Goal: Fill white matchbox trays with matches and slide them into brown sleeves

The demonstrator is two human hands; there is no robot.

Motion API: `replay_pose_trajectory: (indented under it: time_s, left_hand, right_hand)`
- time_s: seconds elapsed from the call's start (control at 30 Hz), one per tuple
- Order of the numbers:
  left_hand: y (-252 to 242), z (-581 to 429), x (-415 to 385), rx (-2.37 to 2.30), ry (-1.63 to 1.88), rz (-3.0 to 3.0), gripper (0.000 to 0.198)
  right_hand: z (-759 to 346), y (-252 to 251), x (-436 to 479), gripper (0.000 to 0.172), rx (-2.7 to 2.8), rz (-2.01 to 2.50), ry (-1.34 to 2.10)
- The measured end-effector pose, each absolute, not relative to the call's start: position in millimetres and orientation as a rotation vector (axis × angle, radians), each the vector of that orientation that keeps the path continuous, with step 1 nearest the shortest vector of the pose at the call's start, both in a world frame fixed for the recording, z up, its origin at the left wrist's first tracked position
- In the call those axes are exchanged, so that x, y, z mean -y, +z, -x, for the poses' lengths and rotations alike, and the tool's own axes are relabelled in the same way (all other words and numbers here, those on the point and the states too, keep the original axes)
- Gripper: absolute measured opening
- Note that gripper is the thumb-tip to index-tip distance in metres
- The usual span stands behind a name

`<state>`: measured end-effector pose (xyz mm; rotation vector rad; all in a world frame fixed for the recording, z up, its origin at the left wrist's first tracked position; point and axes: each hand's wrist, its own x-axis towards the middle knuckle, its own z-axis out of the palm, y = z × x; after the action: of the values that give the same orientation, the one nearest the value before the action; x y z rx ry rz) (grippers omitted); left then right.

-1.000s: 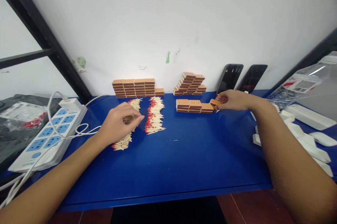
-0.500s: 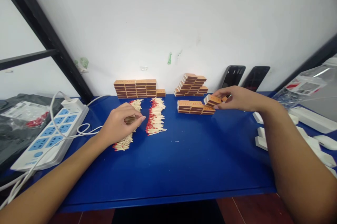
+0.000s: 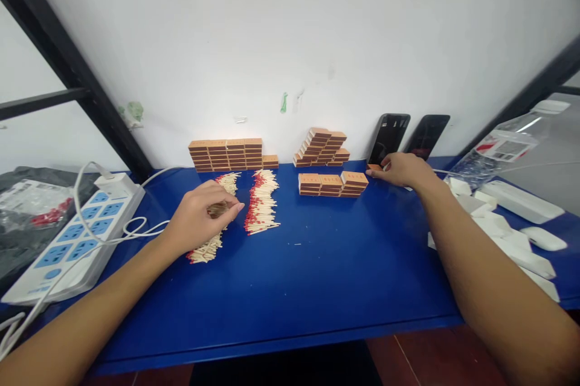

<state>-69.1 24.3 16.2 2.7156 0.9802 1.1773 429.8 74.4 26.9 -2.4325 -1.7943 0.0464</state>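
My left hand (image 3: 199,217) is curled over the left pile of red-tipped matches (image 3: 206,251), thumb and fingertips pinched together; what lies between the tips is hidden. A second row of matches (image 3: 263,205) lies just right of it. My right hand (image 3: 403,170) has its thumb and fingers around a small orange matchbox (image 3: 373,167) at the foot of the left phone, mostly covered by the fingers. A low front stack of matchboxes (image 3: 333,185) sits left of that hand. Behind it, a stepped stack of matchboxes (image 3: 321,147) leans by the wall.
A neat block of matchboxes (image 3: 225,155) stands at the back left. Two dark phones (image 3: 389,135) lean on the wall. White power strip (image 3: 86,235) and cables lie left; a plastic bottle (image 3: 502,144) and white plastic pieces (image 3: 507,232) are on the right.
The matchbox my right hand held now lies on the right end of the front stack. That hand has moved right to another matchbox by the phone. My left hand keeps its pose.
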Motion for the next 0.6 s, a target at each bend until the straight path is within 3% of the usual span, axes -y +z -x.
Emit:
replay_pose_trajectory:
  time_s: [0.27,0.6]
  left_hand:
    - [14,71,-25,-0.983,1.218,-2.701,0.015]
    - [15,70,-25,-0.993,1.193,-2.731,0.014]
  right_hand:
    - [-432,48,-56,0.056,1.954,2.166,0.267]
    - [-428,68,-44,0.032,1.762,2.200,-0.119]
